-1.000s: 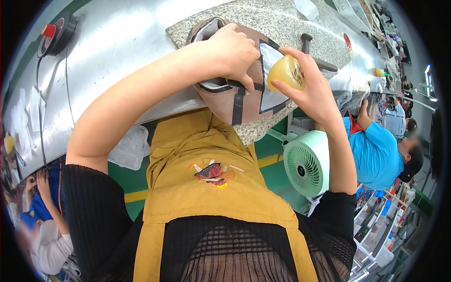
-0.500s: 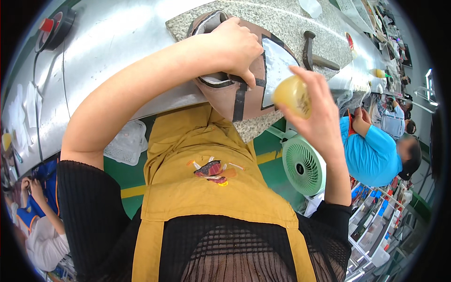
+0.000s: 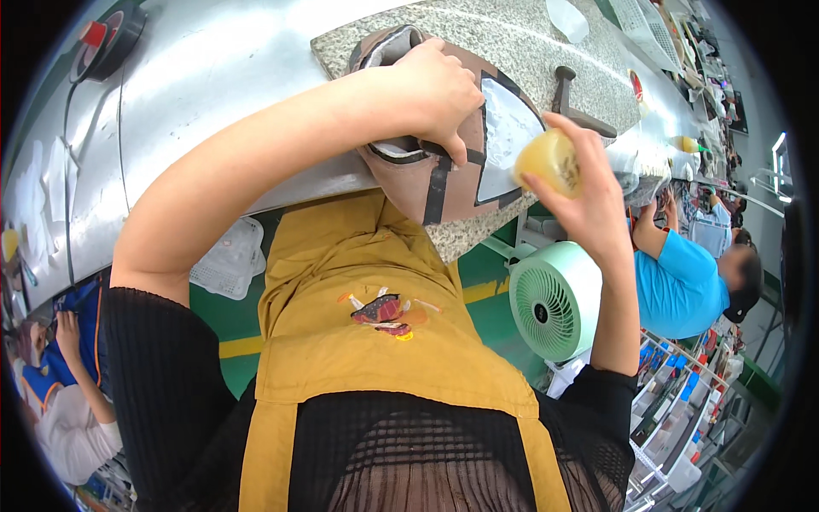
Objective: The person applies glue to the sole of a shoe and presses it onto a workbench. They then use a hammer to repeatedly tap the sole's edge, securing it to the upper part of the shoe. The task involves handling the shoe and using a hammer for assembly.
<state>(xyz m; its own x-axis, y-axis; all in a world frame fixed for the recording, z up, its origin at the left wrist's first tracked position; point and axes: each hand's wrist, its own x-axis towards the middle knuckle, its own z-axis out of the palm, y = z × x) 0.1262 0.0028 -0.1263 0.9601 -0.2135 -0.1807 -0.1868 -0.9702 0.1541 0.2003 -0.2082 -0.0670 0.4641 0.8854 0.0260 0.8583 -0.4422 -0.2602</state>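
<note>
A brown bag (image 3: pixel 409 189) with black strips and a grey lining lies across the near edge of a stone slab. My left hand (image 3: pixel 439 98) grips it from above, fingers over its upper side and thumb pressed near a black strip. To the right of the thumb, a whitish, shiny panel framed in black (image 3: pixel 505 128) shows on the bag. My right hand (image 3: pixel 589 183) is closed around a yellow, rounded plastic bottle (image 3: pixel 548 162) with dark print, held tilted at the panel's right edge. The bottle's far end is hidden, so I cannot tell whether it touches the panel.
On the speckled stone slab (image 3: pixel 503 43) lies a hammer (image 3: pixel 584 119), beyond the bottle. A black round holder with a red knob (image 3: pixel 107 38) stands far left on the metal table (image 3: pixel 213 68). Below right are a green fan (image 3: pixel 546 303) and a person in blue (image 3: pixel 682 282).
My right hand and the bottle have shifted slightly right. The bag appears a little lower and further right in view, with my left hand still on it.
</note>
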